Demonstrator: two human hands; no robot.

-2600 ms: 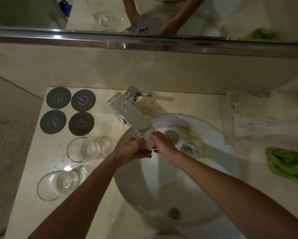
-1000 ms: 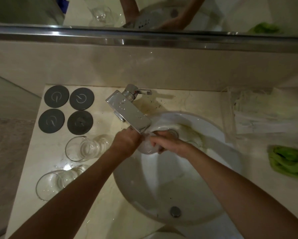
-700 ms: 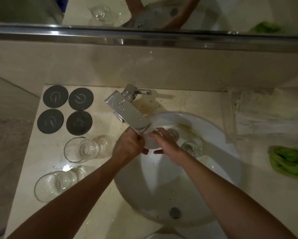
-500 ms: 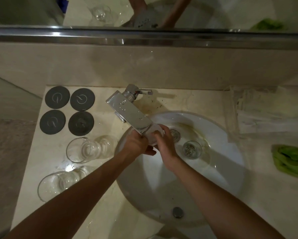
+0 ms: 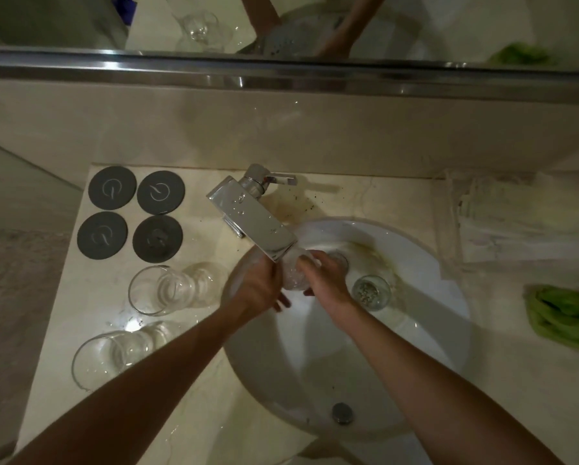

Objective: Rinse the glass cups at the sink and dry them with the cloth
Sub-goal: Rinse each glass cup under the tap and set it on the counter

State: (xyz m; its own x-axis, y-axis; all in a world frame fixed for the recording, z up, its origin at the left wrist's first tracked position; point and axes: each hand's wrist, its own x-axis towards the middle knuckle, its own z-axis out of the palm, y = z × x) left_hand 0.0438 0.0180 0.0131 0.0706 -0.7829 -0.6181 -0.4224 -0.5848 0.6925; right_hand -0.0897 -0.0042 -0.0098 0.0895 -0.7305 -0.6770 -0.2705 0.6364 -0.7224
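Observation:
A clear glass cup (image 5: 295,273) sits between both hands under the spout of the chrome tap (image 5: 254,223), over the white sink (image 5: 432,323). My left hand (image 5: 259,286) grips its left side and my right hand (image 5: 321,276) curls around its right side and rim. Another small glass cup (image 5: 371,292) stands in the basin to the right, with specks inside. Two glass cups lie on their sides on the counter at left, the upper one (image 5: 167,288) and the lower one (image 5: 113,354). The green cloth (image 5: 563,317) lies crumpled at the right edge.
Several dark round coasters (image 5: 130,213) lie at the counter's back left. A clear plastic packet of white items (image 5: 523,223) sits at the back right. The drain plug (image 5: 341,412) is near the basin's front. A mirror ledge (image 5: 281,75) runs above.
Both hands stay under the spout and keep turning the cup; my right hand has shifted from a flat touch to curling round the rim. The cup in the basin came back into view.

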